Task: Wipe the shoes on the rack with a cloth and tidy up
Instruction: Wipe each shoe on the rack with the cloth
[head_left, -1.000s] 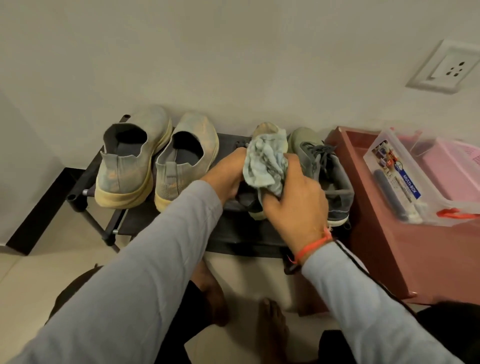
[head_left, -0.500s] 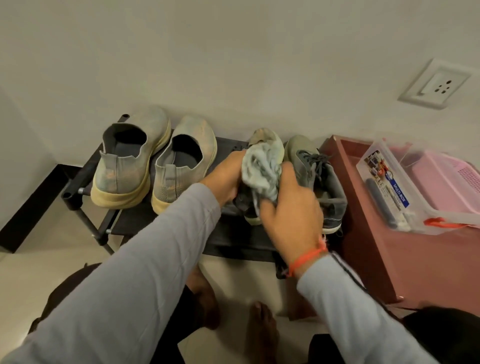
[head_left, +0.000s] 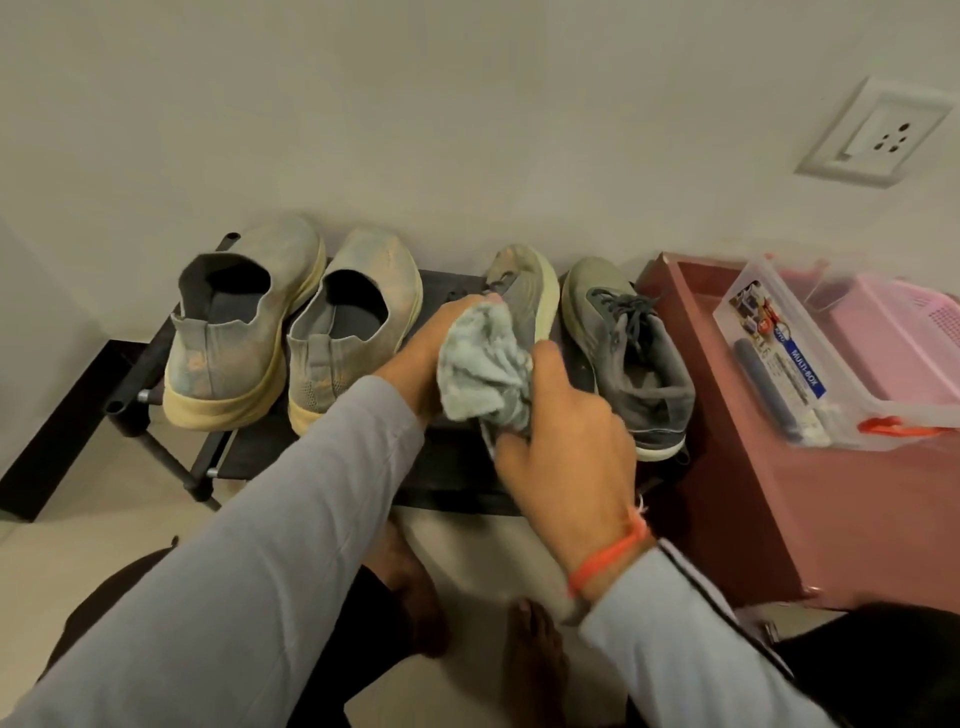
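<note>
The wiping step is in hand: the right hand (head_left: 561, 457) has its fingers curled round the bunched cloth (head_left: 483, 374) against the third shoe (head_left: 524, 291) on the rack (head_left: 171, 462), while the left hand (head_left: 431, 353) steadies that shoe, its grip mostly hidden. Next, I judge, comes working the cloth toward the toe. Room is tight: neighbouring shoes flank it, and the wall stands just behind.
</note>
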